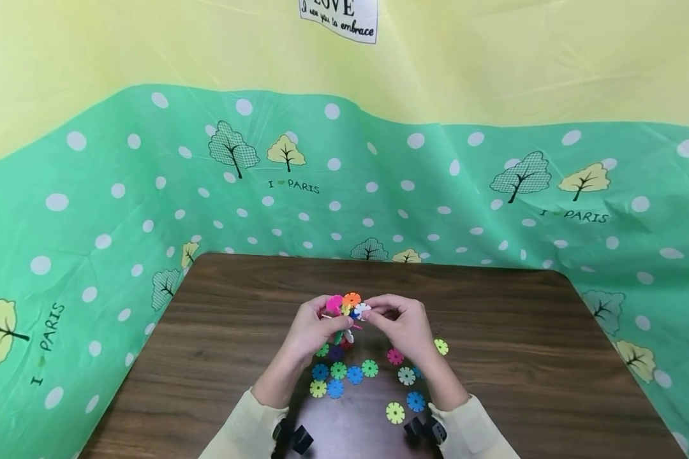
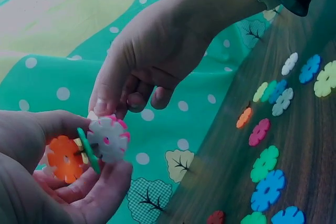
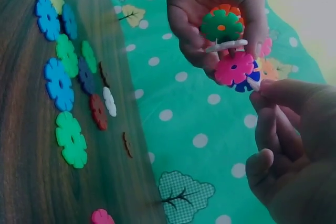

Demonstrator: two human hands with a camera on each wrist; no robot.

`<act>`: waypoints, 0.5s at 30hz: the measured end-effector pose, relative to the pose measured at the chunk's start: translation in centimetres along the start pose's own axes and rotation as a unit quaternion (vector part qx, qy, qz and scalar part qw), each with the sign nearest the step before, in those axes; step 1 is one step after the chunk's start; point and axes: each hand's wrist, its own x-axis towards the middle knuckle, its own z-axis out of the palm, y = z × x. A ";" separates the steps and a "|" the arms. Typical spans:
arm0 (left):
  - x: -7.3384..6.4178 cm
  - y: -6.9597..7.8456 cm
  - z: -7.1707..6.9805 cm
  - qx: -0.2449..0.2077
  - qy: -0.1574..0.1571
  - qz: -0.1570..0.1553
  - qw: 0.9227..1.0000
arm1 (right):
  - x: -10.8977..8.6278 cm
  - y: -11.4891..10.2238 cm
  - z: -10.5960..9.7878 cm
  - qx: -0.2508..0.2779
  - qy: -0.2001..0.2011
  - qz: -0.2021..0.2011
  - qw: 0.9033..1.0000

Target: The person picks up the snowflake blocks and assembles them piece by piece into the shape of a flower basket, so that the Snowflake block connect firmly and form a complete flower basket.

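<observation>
The head camera is looking forward and down; wrist cameras are facing both hands (image 1: 399, 322) closely, sharing the desk (image 1: 551, 357).

I have 1 cluster (image 1: 346, 310) of notched flower discs on my feed, raised, joined at differing angles. A pink disc (image 1: 334, 304) sits left of its orange disc (image 1: 352, 299); a blue disc (image 3: 242, 86) lies below. 1 white disc (image 1: 362, 310), lower right of the orange disc, touches the blue disc.

- joined discs (image 3: 226, 65): hot pink, orange, green, blue, white;
- loose discs (image 1: 334, 369): mostly blue, green, yellow, some pinkish;
- table (image 1: 511, 357): brown woodgrain;
- cloth (image 1: 298, 242): yellow over white-dotted green
</observation>
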 end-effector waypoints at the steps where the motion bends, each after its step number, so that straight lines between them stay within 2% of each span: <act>1: 0.0 0.0 0.0 -0.001 0.002 0.002 1.000 | 0.1 0.0 0.0 0.003 0.000 0.004 1.000; 5: 0.0 0.0 0.2 -0.009 0.017 -0.001 1.000 | 0.4 0.0 -0.4 0.005 -0.012 0.006 1.000; 10: 0.2 -0.2 0.1 -0.045 0.033 -0.021 0.998 | 0.7 0.2 -1.4 -0.018 -0.034 0.010 0.999; 13: 0.4 -0.3 0.0 -0.067 0.033 -0.025 0.997 | 0.7 0.5 -2.1 -0.053 -0.069 0.024 0.996; 15: 0.5 -0.3 0.0 -0.076 0.027 -0.025 0.996 | 0.6 0.8 -2.3 -0.083 -0.103 0.037 0.991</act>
